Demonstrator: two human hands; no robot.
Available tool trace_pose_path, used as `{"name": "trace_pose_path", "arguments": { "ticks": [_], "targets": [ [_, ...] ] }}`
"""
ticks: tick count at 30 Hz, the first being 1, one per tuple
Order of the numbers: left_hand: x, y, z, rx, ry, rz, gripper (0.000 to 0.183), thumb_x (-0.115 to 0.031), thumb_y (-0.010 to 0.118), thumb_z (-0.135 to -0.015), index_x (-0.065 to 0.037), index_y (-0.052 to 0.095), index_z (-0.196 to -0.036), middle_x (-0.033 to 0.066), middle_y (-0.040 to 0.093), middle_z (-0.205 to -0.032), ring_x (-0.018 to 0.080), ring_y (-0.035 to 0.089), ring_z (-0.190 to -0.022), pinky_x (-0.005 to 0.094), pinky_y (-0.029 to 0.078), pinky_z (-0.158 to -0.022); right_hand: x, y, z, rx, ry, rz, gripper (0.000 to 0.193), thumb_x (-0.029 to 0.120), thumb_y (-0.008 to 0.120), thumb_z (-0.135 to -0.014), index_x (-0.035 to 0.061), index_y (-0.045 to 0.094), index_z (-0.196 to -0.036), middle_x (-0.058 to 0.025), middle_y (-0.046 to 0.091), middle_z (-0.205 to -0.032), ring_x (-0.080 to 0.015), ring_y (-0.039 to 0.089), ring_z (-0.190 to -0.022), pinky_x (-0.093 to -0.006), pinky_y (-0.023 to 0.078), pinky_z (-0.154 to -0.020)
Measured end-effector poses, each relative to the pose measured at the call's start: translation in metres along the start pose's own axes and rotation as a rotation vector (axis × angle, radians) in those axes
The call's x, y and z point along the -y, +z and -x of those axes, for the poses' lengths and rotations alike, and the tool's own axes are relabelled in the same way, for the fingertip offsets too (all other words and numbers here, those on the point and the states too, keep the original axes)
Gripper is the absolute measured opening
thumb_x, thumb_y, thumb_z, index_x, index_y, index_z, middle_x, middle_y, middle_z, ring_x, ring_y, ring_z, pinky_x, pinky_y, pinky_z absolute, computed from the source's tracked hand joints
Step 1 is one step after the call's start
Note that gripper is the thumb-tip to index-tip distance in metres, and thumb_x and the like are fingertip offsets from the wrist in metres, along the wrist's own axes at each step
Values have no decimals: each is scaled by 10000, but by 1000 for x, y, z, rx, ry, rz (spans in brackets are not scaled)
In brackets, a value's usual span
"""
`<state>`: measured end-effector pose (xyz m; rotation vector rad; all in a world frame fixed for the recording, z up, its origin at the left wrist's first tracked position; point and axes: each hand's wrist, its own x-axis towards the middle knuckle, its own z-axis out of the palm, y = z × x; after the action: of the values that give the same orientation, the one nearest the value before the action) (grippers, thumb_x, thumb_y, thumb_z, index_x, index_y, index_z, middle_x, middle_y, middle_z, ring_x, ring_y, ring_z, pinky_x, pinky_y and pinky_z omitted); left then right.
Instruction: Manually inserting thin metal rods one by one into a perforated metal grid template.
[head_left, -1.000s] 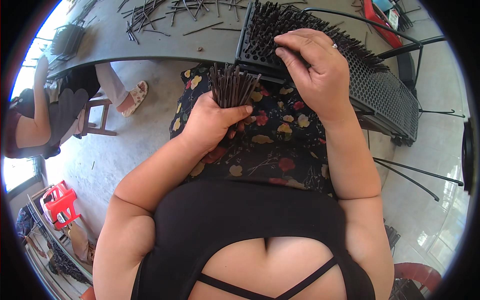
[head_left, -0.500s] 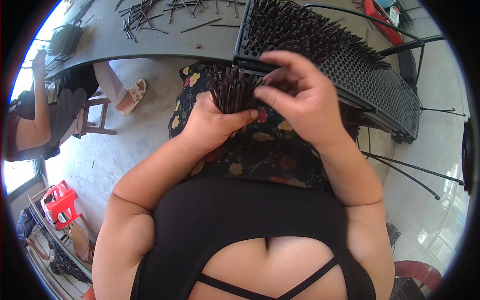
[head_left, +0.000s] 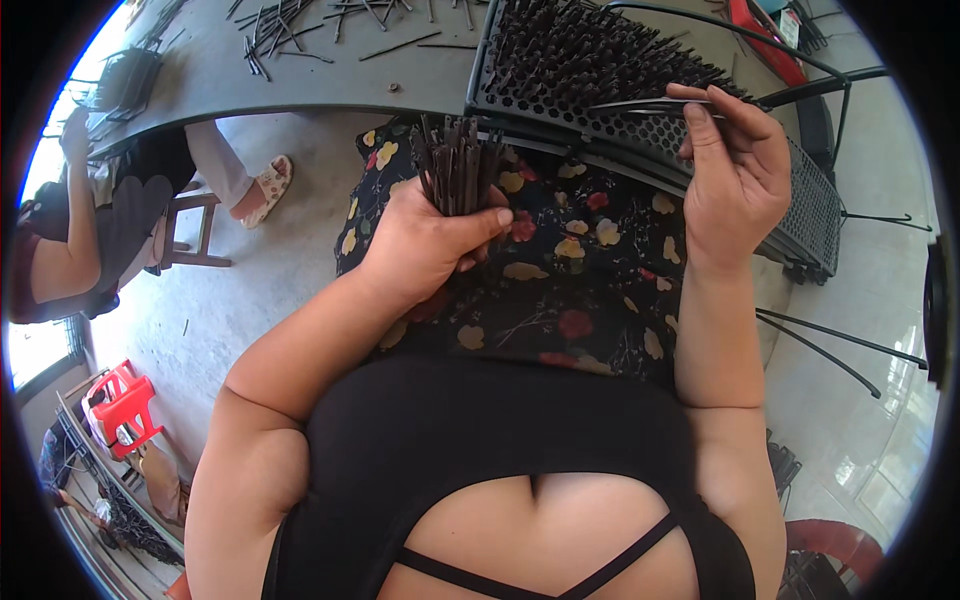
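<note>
My left hand [head_left: 425, 235] is wrapped round an upright bundle of thin dark-brown sticks [head_left: 458, 170], their uneven tops fanning out above the fist. Off to the right, my right hand [head_left: 735, 170] pinches a thin dark stick [head_left: 640, 104] between thumb and fingers. The stick points left over the perforated black tray [head_left: 735, 145], whose nearer holes show bare. Many similar sticks [head_left: 590, 60] stand packed in the tray's far part. Motion softens the pinched stick, so I cannot tell whether it is one or two.
Loose sticks [head_left: 290, 30] lie scattered on the grey table [head_left: 350, 80], near a small ring-like piece [head_left: 393, 87]. Black metal rods [head_left: 850, 85] rise beside the tray. A floral cloth [head_left: 570, 260] covers my lap. At left another person [head_left: 70, 230] sits by a wooden stool [head_left: 200, 215].
My right hand has moved from beside the bundle to the right, over the tray's edge, with a thin stick now in its fingers. My left hand still grips the bundle.
</note>
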<state>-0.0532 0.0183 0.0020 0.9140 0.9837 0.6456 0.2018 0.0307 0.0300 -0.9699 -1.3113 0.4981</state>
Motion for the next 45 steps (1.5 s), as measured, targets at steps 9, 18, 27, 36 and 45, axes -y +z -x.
{"name": "trace_pose_path", "arguments": {
  "ticks": [9, 18, 27, 36, 45],
  "targets": [
    [0, 0, -2, -18, -16, -69, 92, -42, 711, -844, -16, 639, -896, 22, 623, -701, 73, 534, -545, 228, 411, -476, -5, -9, 0, 75, -100, 69, 162, -113, 640, -886, -53, 617, -1035, -129, 692, -977, -181, 694, -949, -227, 549, -822],
    [1, 0, -4, -30, -20, -57, 110, -57, 720, -840, -21, 636, -902, 17, 629, -709, 72, 543, -555, 226, 412, -482, 1, 2, -1, 129, -281, 222, 145, -105, 690, -847, -43, 646, -970, -123, 718, -921, -191, 720, -897, -258, 577, -790],
    [-4, 2, -5, -70, -4, -113, 93, -26, 696, -846, -13, 633, -913, 29, 599, -692, 78, 506, -532, 223, 384, -458, 6, 5, 0, 152, -378, 355, 124, -100, 712, -817, -27, 671, -908, -127, 722, -888, -207, 733, -841, -269, 591, -750],
    [0, 1, -9, -39, -19, -128, 118, -28, 712, -841, -4, 634, -927, 32, 603, -701, 78, 500, -525, 222, 382, -457, -5, 8, -6, 261, -104, 302, 139, -76, 715, -805, 5, 690, -916, -90, 736, -883, -179, 727, -815, -241, 569, -736],
    [4, -1, -12, -57, -44, -89, 174, -21, 717, -849, 0, 623, -993, 36, 604, -733, 79, 499, -539, 212, 368, -448, 2, 18, -21, 333, -236, 600, 164, 8, 725, -841, 22, 744, -1004, -62, 742, -989, -210, 630, -1157, -290, 506, -924]
  ]
}}
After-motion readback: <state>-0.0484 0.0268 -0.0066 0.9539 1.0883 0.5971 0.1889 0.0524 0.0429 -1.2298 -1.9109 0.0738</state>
